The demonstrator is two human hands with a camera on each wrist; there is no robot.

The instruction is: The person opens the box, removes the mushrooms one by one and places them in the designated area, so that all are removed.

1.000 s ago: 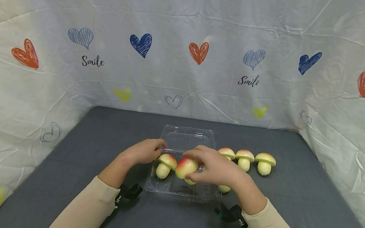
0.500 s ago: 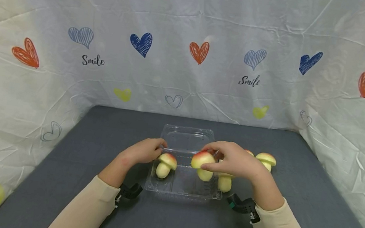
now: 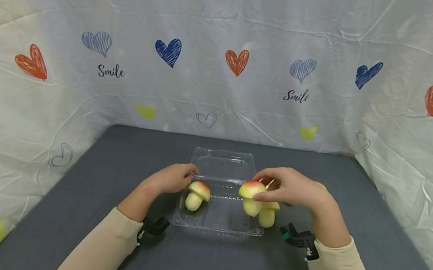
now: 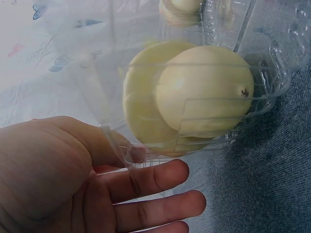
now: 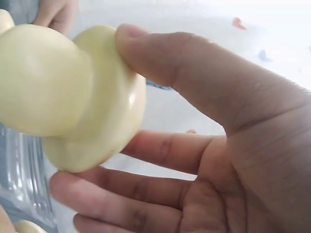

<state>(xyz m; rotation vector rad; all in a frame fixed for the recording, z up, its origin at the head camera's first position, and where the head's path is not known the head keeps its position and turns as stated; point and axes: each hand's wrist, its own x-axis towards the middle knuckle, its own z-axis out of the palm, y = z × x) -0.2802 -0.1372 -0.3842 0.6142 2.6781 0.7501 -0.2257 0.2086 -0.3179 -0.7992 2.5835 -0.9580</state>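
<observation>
A clear plastic clamshell box (image 3: 218,215) lies with its lid (image 3: 223,163) folded back. My left hand (image 3: 171,178) pinches the box edge at its far left corner; the left wrist view shows other fingers (image 4: 160,211) stretched out below. One yellow toy mushroom (image 3: 197,195) with a reddish cap rests inside at the left. My right hand (image 3: 291,188) holds another toy mushroom (image 3: 251,197) by its cap, between thumb and fingers, over the box's right side. In the right wrist view this mushroom (image 5: 92,107) has its stem pointing left.
Next to the box's right wall stands a further toy mushroom (image 3: 267,218), partly covered by the held one. Behind my right hand, a sliver of another mushroom cap (image 3: 321,185) shows. A dark grey table (image 3: 199,265) meets a white curtain (image 3: 189,90) printed with hearts.
My right hand has lifted the toy mushroom from the middle of the box and carried it rightward, turning it more upright. The left hand has stayed at the box corner.
</observation>
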